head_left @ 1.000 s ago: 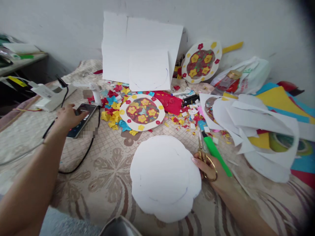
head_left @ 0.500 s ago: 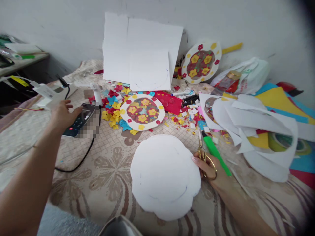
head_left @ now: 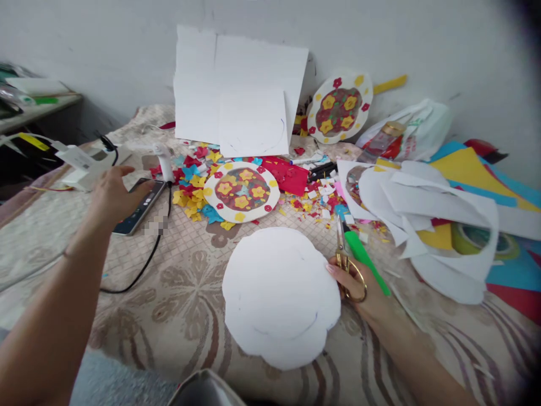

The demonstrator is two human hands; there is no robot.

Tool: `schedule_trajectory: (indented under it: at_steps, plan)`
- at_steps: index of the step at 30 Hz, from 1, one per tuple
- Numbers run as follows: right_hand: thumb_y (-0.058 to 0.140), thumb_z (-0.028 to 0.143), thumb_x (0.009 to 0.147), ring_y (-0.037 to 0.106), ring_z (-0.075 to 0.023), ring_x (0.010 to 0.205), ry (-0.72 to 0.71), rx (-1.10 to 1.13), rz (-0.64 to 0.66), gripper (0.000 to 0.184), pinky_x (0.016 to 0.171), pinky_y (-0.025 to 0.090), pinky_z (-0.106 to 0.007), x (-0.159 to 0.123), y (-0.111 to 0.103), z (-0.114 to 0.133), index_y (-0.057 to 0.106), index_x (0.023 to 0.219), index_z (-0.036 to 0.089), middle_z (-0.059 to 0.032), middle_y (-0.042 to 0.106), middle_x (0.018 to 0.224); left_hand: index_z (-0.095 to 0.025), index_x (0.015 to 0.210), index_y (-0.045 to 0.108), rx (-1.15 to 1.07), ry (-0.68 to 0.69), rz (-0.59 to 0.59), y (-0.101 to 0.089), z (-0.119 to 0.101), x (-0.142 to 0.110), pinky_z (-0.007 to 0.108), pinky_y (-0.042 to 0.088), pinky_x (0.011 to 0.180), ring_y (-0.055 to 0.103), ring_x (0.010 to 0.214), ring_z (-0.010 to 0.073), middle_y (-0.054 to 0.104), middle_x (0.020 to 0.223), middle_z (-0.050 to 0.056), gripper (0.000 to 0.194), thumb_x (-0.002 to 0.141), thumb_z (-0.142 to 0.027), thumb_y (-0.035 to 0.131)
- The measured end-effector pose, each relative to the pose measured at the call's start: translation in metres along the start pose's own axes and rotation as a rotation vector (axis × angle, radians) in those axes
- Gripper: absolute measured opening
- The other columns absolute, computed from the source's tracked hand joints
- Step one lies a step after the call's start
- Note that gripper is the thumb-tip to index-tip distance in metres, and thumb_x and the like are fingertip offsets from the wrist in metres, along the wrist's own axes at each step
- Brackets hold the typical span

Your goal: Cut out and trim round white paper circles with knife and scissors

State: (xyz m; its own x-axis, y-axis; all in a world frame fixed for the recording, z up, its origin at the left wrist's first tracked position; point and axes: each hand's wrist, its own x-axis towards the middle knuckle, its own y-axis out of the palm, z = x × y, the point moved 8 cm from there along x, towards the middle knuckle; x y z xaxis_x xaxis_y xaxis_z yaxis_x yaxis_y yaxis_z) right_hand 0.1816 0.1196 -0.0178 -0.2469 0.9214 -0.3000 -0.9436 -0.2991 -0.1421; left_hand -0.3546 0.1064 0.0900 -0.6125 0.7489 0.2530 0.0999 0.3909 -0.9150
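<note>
My left hand [head_left: 114,197] is over a smartphone [head_left: 141,206] lying on the tablecloth, its fingers apart and the thumb reaching across the lit screen. Part of the phone is hidden behind the hand. On the right, my right hand [head_left: 353,282] is closed around gold-handled scissors [head_left: 343,254], blades pointing away from me. Its fingertips lie at the right edge of a white scalloped paper disc [head_left: 281,299]. Faint pen marks show on the disc. Just beyond my right hand lies a green-handled tool [head_left: 367,262].
A flower-decorated round fan piece [head_left: 242,192] sits among paper flowers [head_left: 192,194] and scraps. Another decorated fan [head_left: 340,107] leans on the wall beside white board [head_left: 240,90]. Paper offcuts [head_left: 426,208] pile up at right. A black cable [head_left: 154,248] curves past the phone; a power strip [head_left: 82,163] stands left.
My left hand has shifted slightly over the phone, which now appears at a different angle. The view has moved a little; my right hand still holds the scissors by the disc.
</note>
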Motion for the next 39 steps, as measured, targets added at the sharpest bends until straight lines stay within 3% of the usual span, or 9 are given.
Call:
schedule_trajectory:
  at_steps: [4, 10, 25, 32, 39]
  plan:
    - [0.077, 0.059, 0.074, 0.043, -0.0091, 0.041, 0.008, 0.001, -0.021, 0.043, 0.039, 0.032, -0.022, -0.002, 0.002, 0.004, 0.059, 0.075, 0.02, 0.0048, 0.051, 0.05, 0.004, 0.143, 0.048, 0.069, -0.058, 0.128, 0.022, 0.038, 0.02, 0.055, 0.041, 0.108, 0.051, 0.131, 0.046, 0.056, 0.14, 0.03, 0.09, 0.076, -0.056, 0.06]
    - [0.078, 0.06, 0.072, 0.042, -0.0094, 0.041, 0.017, -0.006, -0.013, 0.044, 0.039, 0.032, -0.022, 0.0, 0.003, 0.001, 0.059, 0.074, 0.02, 0.0048, 0.051, 0.05, -0.001, 0.146, 0.044, 0.112, -0.1, 0.21, 0.039, 0.062, 0.028, 0.052, 0.046, 0.103, 0.058, 0.123, 0.0416, 0.059, 0.137, 0.025, 0.091, 0.078, -0.061, 0.058]
    - [0.079, 0.053, 0.075, 0.045, -0.0096, 0.04, 0.042, 0.02, -0.029, 0.038, 0.039, 0.032, -0.023, 0.001, 0.0, -0.007, 0.061, 0.082, 0.02, 0.0048, 0.054, 0.05, 0.0, 0.149, 0.038, 0.126, -0.091, 0.262, 0.049, 0.059, 0.029, 0.044, 0.05, 0.094, 0.064, 0.113, 0.0362, 0.062, 0.134, 0.025, 0.089, 0.083, -0.056, 0.059]
    - [0.079, 0.058, 0.072, 0.043, -0.0082, 0.041, 0.036, 0.023, -0.028, 0.044, 0.039, 0.031, -0.021, 0.0, 0.003, -0.002, 0.059, 0.077, 0.019, 0.0052, 0.051, 0.05, 0.004, 0.149, 0.033, 0.128, -0.047, 0.32, 0.043, 0.046, 0.02, 0.041, 0.048, 0.093, 0.059, 0.116, 0.0342, 0.058, 0.137, 0.028, 0.092, 0.088, -0.061, 0.053]
    - [0.077, 0.057, 0.074, 0.044, -0.0095, 0.041, 0.022, 0.009, -0.012, 0.041, 0.039, 0.031, -0.022, 0.001, 0.002, -0.003, 0.06, 0.078, 0.02, 0.0048, 0.052, 0.05, 0.007, 0.146, 0.037, 0.093, -0.051, 0.261, 0.026, 0.032, 0.014, 0.05, 0.043, 0.104, 0.053, 0.128, 0.0393, 0.058, 0.137, 0.027, 0.086, 0.091, -0.057, 0.053]
